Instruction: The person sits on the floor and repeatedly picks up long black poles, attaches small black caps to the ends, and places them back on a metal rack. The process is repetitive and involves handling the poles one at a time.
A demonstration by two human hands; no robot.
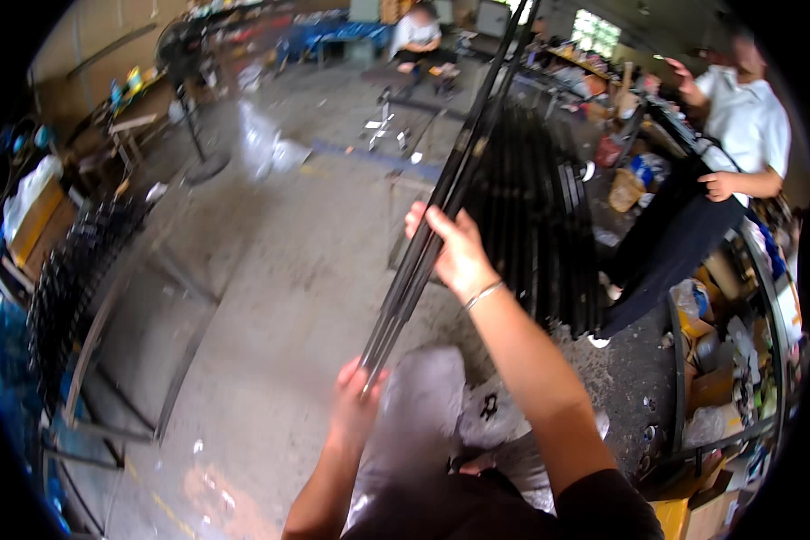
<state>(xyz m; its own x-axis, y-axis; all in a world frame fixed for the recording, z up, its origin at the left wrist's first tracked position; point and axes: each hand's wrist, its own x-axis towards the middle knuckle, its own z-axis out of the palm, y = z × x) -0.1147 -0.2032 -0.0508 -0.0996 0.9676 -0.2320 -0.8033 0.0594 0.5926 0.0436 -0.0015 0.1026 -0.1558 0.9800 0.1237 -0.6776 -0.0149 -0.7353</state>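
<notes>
A few long black poles [460, 160] run slantwise in front of me, with thinner rods showing at their lower ends. My right hand [457, 247] is closed round them about midway, thumb across the top, a bracelet on its wrist. Lower down, my left hand [357, 396], slightly blurred, grips the thin ends between its fingers. Their far ends pass out of the top of the view. Just right of the held poles lies a large stack of similar black poles [540, 234], side by side.
A metal frame [182, 360] and a row of black parts [72, 270] stand at left. Farther off are a pedestal fan [193, 135] and clear plastic [265, 144]. Another person [738, 126] stands at right by a cluttered shelf [720, 360]; a second person [416, 40] sits far back.
</notes>
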